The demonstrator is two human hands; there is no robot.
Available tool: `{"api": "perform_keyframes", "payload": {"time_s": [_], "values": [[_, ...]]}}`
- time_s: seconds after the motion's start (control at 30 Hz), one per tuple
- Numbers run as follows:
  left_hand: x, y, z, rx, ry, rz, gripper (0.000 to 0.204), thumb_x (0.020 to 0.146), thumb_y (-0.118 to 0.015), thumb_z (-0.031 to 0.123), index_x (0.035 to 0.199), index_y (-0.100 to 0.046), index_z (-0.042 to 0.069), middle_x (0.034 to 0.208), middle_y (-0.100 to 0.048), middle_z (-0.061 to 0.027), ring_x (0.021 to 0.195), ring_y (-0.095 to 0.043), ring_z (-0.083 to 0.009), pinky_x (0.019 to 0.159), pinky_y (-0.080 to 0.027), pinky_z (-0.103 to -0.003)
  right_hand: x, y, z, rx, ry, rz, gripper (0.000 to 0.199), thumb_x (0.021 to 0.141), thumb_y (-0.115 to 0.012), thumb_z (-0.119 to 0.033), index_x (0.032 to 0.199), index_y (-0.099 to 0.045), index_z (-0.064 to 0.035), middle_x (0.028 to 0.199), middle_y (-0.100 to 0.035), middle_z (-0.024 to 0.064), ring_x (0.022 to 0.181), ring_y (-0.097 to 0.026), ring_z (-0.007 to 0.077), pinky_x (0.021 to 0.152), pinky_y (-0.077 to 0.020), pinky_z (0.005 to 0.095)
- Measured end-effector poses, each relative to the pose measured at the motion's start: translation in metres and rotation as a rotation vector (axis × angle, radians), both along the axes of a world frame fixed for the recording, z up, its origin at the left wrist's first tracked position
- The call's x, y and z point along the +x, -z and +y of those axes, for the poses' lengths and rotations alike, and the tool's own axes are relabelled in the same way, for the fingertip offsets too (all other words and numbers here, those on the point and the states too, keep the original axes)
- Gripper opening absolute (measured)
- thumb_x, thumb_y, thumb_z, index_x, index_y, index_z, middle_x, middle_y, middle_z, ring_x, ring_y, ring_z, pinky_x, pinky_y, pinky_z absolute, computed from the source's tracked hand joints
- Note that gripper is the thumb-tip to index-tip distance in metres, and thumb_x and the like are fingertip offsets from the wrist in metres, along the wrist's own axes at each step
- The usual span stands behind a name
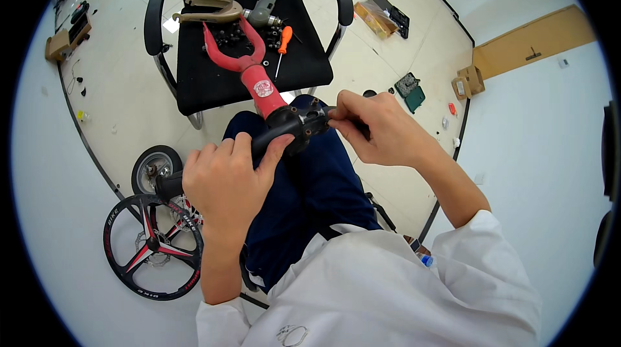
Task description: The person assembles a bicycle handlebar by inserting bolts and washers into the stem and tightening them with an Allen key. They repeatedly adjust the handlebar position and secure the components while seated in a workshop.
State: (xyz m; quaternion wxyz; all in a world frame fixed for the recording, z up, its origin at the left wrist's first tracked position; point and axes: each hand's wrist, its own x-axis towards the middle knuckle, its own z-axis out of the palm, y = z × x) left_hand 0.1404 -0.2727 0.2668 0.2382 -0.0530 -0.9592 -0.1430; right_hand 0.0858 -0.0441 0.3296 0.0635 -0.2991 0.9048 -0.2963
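Observation:
My left hand (pixel 226 182) is wrapped round a black handlebar (pixel 277 138), its thumb lying along the bar near the stem. The bar's thick grip end (pixel 169 186) sticks out to the left past my fist. Over my knees, the black stem clamp (pixel 312 119) with several bolt holes sits at the near end of a red bicycle fork (pixel 257 81). The fork's two prongs rest on the chair seat. My right hand (pixel 381 128) is closed in a pinch at the clamp's right side; what lies between its fingertips is dark and mostly hidden.
On the black chair (pixel 220 96) lie a beige fork (pixel 210 9), a grey part (pixel 265 5), an orange screwdriver (pixel 285 39) and small parts. A spoked wheel (pixel 152 243) and a small tyre (pixel 157 167) are at left. A green case (pixel 410 92) lies on the floor at right.

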Motion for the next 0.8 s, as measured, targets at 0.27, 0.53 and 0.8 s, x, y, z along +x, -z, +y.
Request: {"api": "perform_keyframes", "payload": {"time_s": [0.27, 0.53, 0.8], "values": [[-0.009, 0.011, -0.023, -0.017, 0.074, 0.084, 0.06, 0.082, -0.074, 0.061, 0.059, -0.052, 0.01, 0.051, -0.049, -0.0023, 0.048, -0.046, -0.0223, 0.053, -0.033, -0.036, -0.034, 0.016, 0.006, -0.002, -0.404, 0.204, 0.016, 0.083, -0.07, -0.012, 0.085, -0.055, -0.0066, 0.06, -0.059, 0.0052, 0.05, -0.059, 0.0281, 0.045, -0.041, 0.0371], [-0.018, 0.01, -0.021, -0.031, 0.091, 0.076, 0.06, 0.082, -0.074, 0.06, 0.059, -0.049, 0.01, 0.05, -0.046, -0.001, 0.048, -0.044, -0.0208, 0.052, -0.032, -0.035, -0.075, 0.044, 0.0, -0.183, -0.276, 0.25, 0.018, 0.087, -0.065, -0.017, 0.078, -0.053, -0.0073, 0.054, -0.056, 0.0067, 0.047, -0.056, 0.0279, 0.045, -0.0399, 0.037], [-0.014, 0.011, -0.019, -0.044, 0.101, 0.074, 0.062, 0.079, -0.077, 0.062, 0.058, -0.05, 0.011, 0.05, -0.047, -0.0006, 0.048, -0.042, -0.0201, 0.052, -0.031, -0.035, -0.084, 0.043, 0.039, 0.257, 0.098, 0.004, 0.048, 0.099, -0.051, -0.036, 0.069, -0.056, 0.0004, 0.05, -0.046, 0.0136, 0.049, -0.051, 0.0306, 0.054, -0.0393, 0.0399]]}}
